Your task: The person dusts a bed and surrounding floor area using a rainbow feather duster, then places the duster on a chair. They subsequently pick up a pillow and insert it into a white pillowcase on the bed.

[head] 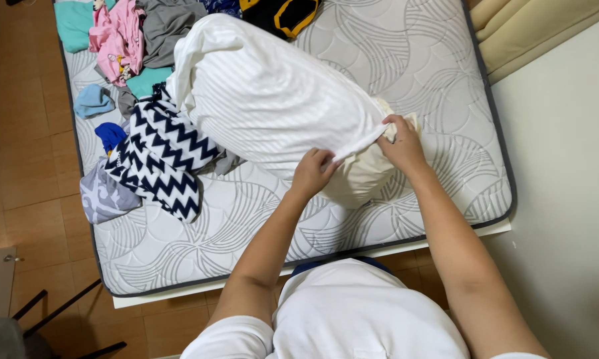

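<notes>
A plump pillow (362, 176) lies on the mattress (406, 46), mostly sheathed in a white ribbed pillowcase (273, 100), its cream end bare. Left hand (312, 171) and right hand (402, 145) pinch the case's open edge, fingers curled tight.

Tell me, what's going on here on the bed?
A person stands at the edge of a bare mattress with a pillow lying on it. Both hands grip the open edge of a white pillowcase: the left hand and right hand pinch the fabric, with the pillow's cream end poking out. A heap of clothes and a navy zigzag cloth lie beside it.
</notes>
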